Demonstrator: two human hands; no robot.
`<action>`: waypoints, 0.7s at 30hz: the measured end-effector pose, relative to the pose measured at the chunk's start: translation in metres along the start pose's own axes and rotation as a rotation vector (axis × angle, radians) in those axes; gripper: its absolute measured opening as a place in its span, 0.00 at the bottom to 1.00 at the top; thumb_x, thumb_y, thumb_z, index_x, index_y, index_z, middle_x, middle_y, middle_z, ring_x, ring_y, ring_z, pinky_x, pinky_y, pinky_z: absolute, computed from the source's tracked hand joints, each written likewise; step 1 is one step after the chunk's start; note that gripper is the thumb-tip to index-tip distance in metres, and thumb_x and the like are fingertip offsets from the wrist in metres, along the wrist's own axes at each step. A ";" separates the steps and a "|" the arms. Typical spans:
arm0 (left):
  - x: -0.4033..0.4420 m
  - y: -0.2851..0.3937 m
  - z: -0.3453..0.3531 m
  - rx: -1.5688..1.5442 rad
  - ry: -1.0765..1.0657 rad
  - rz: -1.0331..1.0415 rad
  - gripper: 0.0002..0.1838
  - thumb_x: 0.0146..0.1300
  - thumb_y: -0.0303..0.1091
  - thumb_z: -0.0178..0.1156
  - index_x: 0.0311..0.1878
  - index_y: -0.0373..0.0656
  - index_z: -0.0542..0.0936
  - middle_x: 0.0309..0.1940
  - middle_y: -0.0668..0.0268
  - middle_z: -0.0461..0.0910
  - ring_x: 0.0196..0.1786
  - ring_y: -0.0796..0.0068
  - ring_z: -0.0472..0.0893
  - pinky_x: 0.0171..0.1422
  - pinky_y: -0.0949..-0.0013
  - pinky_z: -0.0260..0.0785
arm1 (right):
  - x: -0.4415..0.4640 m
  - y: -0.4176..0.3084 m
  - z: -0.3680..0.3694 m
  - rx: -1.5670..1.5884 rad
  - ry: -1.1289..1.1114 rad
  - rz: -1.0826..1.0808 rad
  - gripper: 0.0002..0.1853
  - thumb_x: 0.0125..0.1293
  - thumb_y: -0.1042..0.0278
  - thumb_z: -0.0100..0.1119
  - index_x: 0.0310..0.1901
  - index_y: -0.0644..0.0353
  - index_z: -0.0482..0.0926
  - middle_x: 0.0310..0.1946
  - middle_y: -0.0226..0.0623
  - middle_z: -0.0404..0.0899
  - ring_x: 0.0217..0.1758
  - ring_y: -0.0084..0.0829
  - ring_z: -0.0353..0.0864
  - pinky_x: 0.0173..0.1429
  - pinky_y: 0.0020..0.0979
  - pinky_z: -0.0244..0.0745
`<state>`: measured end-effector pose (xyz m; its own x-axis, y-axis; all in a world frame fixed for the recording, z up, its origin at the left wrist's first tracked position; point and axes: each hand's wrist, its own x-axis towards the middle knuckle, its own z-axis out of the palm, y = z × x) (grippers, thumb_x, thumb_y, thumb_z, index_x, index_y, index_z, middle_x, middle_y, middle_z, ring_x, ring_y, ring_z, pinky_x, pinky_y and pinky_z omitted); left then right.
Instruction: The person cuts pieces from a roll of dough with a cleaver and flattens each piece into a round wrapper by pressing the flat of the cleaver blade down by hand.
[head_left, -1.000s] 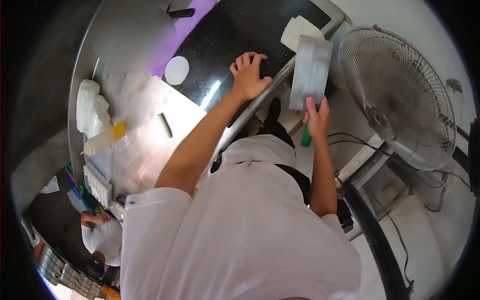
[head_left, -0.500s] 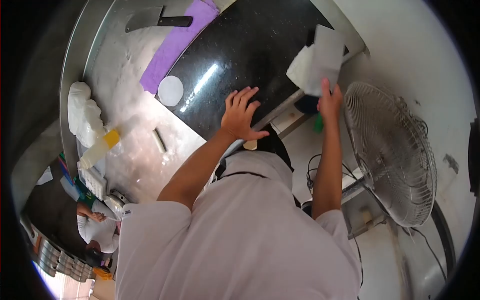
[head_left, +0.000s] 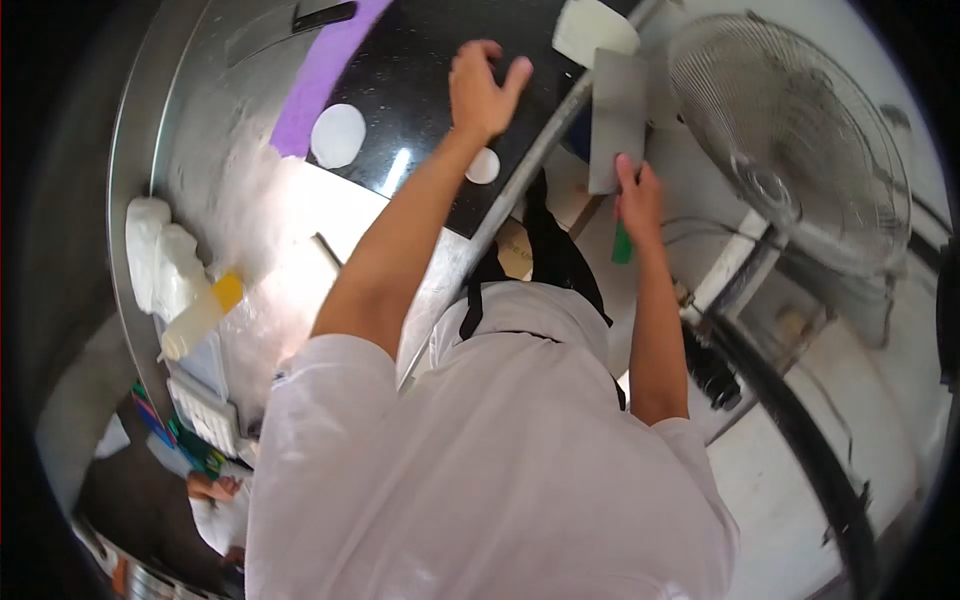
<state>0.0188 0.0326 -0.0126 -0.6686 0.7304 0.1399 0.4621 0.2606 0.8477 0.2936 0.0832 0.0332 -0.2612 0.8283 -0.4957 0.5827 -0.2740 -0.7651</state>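
My right hand (head_left: 640, 200) is closed around a cleaver (head_left: 618, 120), its broad grey blade pointing away from me and a green handle end showing below my fist. The blade is beside the edge of a shiny black board (head_left: 420, 60). Over that board my left hand (head_left: 482, 92) is held open and empty, thumb apart from the fingers. A small white dough disc (head_left: 483, 166) lies beside my left wrist. Farther left on the board is a larger white round (head_left: 338, 136). A pale lump, seemingly dough (head_left: 595, 33), sits at the board's far right edge, near the blade tip.
A purple cloth (head_left: 315, 90) runs along the board's left side, with a black-handled cleaver (head_left: 325, 15) beyond. On the metal table (head_left: 225, 180) are white bags (head_left: 165, 255) and a yellow-capped bottle (head_left: 200, 315). A fan (head_left: 790, 140) stands right; another person (head_left: 220, 505) is lower left.
My left hand has lifted and moved away from me across the board; the small disc now shows by its wrist. The cleaver has shifted left in view. The camera view has also moved.
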 end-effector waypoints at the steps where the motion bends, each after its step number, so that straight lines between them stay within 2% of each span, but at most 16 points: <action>1: 0.005 0.005 0.005 0.033 0.124 0.018 0.34 0.64 0.58 0.67 0.59 0.37 0.76 0.57 0.51 0.76 0.62 0.48 0.73 0.68 0.45 0.61 | -0.020 0.017 -0.002 0.006 0.033 0.009 0.27 0.74 0.40 0.63 0.46 0.63 0.80 0.22 0.33 0.77 0.18 0.24 0.74 0.22 0.30 0.68; 2: -0.012 0.024 0.002 0.221 0.145 0.018 0.39 0.64 0.58 0.66 0.67 0.35 0.71 0.64 0.44 0.71 0.68 0.43 0.68 0.72 0.42 0.59 | -0.038 0.030 -0.001 0.019 0.057 0.054 0.27 0.73 0.40 0.64 0.46 0.63 0.80 0.22 0.33 0.77 0.19 0.24 0.75 0.23 0.30 0.68; 3: -0.039 0.029 -0.003 0.347 0.126 0.222 0.43 0.65 0.59 0.65 0.71 0.33 0.67 0.72 0.40 0.64 0.75 0.39 0.62 0.76 0.42 0.55 | -0.049 0.040 -0.001 0.036 0.074 0.097 0.27 0.72 0.39 0.65 0.45 0.63 0.81 0.23 0.34 0.77 0.19 0.23 0.76 0.23 0.29 0.68; 5: -0.072 0.010 -0.019 0.416 -0.040 0.311 0.44 0.66 0.57 0.65 0.71 0.30 0.66 0.75 0.40 0.61 0.77 0.38 0.58 0.79 0.42 0.50 | -0.074 0.048 -0.002 -0.015 0.036 0.172 0.28 0.70 0.40 0.68 0.46 0.64 0.82 0.25 0.36 0.80 0.23 0.25 0.79 0.27 0.31 0.71; 6: -0.051 -0.002 -0.015 0.407 -0.045 0.351 0.44 0.66 0.57 0.65 0.71 0.30 0.66 0.75 0.40 0.61 0.77 0.38 0.58 0.79 0.42 0.50 | -0.075 0.049 -0.002 -0.067 -0.006 0.217 0.28 0.68 0.41 0.71 0.47 0.65 0.83 0.27 0.38 0.83 0.26 0.27 0.82 0.30 0.32 0.74; 7: -0.036 -0.015 -0.006 0.312 0.131 0.251 0.43 0.67 0.56 0.64 0.71 0.30 0.66 0.74 0.40 0.61 0.77 0.38 0.59 0.79 0.43 0.49 | -0.078 0.057 0.000 -0.056 0.011 0.231 0.28 0.68 0.41 0.71 0.47 0.65 0.83 0.27 0.38 0.83 0.26 0.27 0.82 0.30 0.32 0.74; 8: -0.037 -0.026 -0.010 0.231 0.293 0.139 0.42 0.67 0.54 0.64 0.71 0.29 0.66 0.74 0.41 0.62 0.76 0.39 0.60 0.79 0.44 0.49 | -0.078 0.070 0.013 -0.050 -0.094 0.069 0.28 0.65 0.43 0.73 0.48 0.65 0.83 0.30 0.40 0.85 0.31 0.30 0.84 0.36 0.35 0.77; 9: -0.024 -0.026 -0.017 0.225 0.293 0.166 0.42 0.67 0.54 0.64 0.71 0.29 0.66 0.74 0.41 0.62 0.76 0.39 0.60 0.79 0.44 0.49 | -0.063 0.068 0.023 -0.046 -0.182 -0.137 0.29 0.63 0.45 0.76 0.49 0.66 0.84 0.33 0.42 0.88 0.35 0.34 0.86 0.42 0.38 0.79; 11: -0.011 -0.020 -0.029 0.054 0.487 -0.102 0.40 0.68 0.51 0.63 0.72 0.28 0.65 0.73 0.41 0.62 0.76 0.40 0.60 0.79 0.44 0.49 | -0.053 0.042 0.045 -0.097 -0.293 -0.376 0.28 0.59 0.47 0.77 0.49 0.66 0.85 0.38 0.49 0.89 0.43 0.46 0.89 0.50 0.45 0.80; 12: -0.024 -0.007 -0.036 0.128 0.285 0.073 0.41 0.69 0.54 0.61 0.72 0.28 0.65 0.72 0.41 0.63 0.75 0.41 0.61 0.78 0.43 0.49 | -0.049 0.035 0.056 -0.223 -0.367 -0.376 0.28 0.59 0.47 0.77 0.49 0.65 0.84 0.39 0.52 0.89 0.44 0.51 0.88 0.51 0.46 0.80; 13: -0.050 -0.003 -0.034 0.226 0.075 0.245 0.40 0.63 0.52 0.67 0.70 0.32 0.68 0.72 0.42 0.64 0.75 0.43 0.61 0.76 0.43 0.52 | -0.035 0.024 0.065 -0.355 -0.442 -0.394 0.28 0.58 0.47 0.77 0.48 0.65 0.84 0.39 0.54 0.88 0.46 0.56 0.88 0.52 0.48 0.80; 14: -0.083 -0.016 -0.025 0.607 -0.116 0.381 0.49 0.58 0.62 0.69 0.75 0.40 0.67 0.80 0.45 0.56 0.83 0.44 0.52 0.79 0.32 0.45 | -0.031 0.014 0.073 -0.438 -0.479 -0.332 0.29 0.56 0.46 0.77 0.47 0.64 0.83 0.42 0.57 0.87 0.48 0.60 0.86 0.54 0.50 0.80; 15: -0.101 -0.001 -0.041 0.741 -0.525 0.286 0.56 0.53 0.72 0.68 0.80 0.49 0.64 0.85 0.52 0.49 0.87 0.48 0.43 0.79 0.23 0.36 | -0.031 0.014 0.076 -0.426 -0.498 -0.331 0.29 0.56 0.46 0.77 0.47 0.64 0.83 0.42 0.57 0.87 0.48 0.60 0.86 0.54 0.50 0.80; 17: -0.098 -0.001 -0.033 0.750 -0.392 0.251 0.57 0.52 0.77 0.65 0.81 0.54 0.64 0.85 0.58 0.50 0.87 0.49 0.44 0.80 0.22 0.34 | -0.019 0.006 0.071 -0.604 -0.500 -0.381 0.32 0.52 0.45 0.80 0.49 0.62 0.81 0.42 0.56 0.87 0.48 0.58 0.87 0.54 0.51 0.80; 18: -0.092 -0.004 -0.026 0.751 -0.408 0.243 0.57 0.52 0.77 0.65 0.81 0.54 0.64 0.85 0.58 0.50 0.87 0.49 0.44 0.80 0.22 0.34 | -0.017 0.006 0.069 -0.642 -0.472 -0.421 0.39 0.46 0.46 0.84 0.54 0.62 0.77 0.42 0.57 0.87 0.48 0.58 0.88 0.54 0.52 0.81; 21: -0.068 0.005 -0.025 0.821 -0.431 0.261 0.57 0.52 0.78 0.64 0.82 0.61 0.62 0.86 0.61 0.50 0.87 0.49 0.44 0.79 0.19 0.34 | -0.003 -0.004 0.069 -0.666 -0.502 -0.391 0.43 0.43 0.48 0.86 0.56 0.64 0.74 0.42 0.58 0.87 0.48 0.58 0.88 0.54 0.51 0.82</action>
<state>0.0520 -0.0320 -0.0052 -0.2908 0.9546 -0.0653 0.9391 0.2978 0.1715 0.2388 0.0480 0.0087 -0.7456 0.4507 -0.4909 0.6645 0.4475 -0.5984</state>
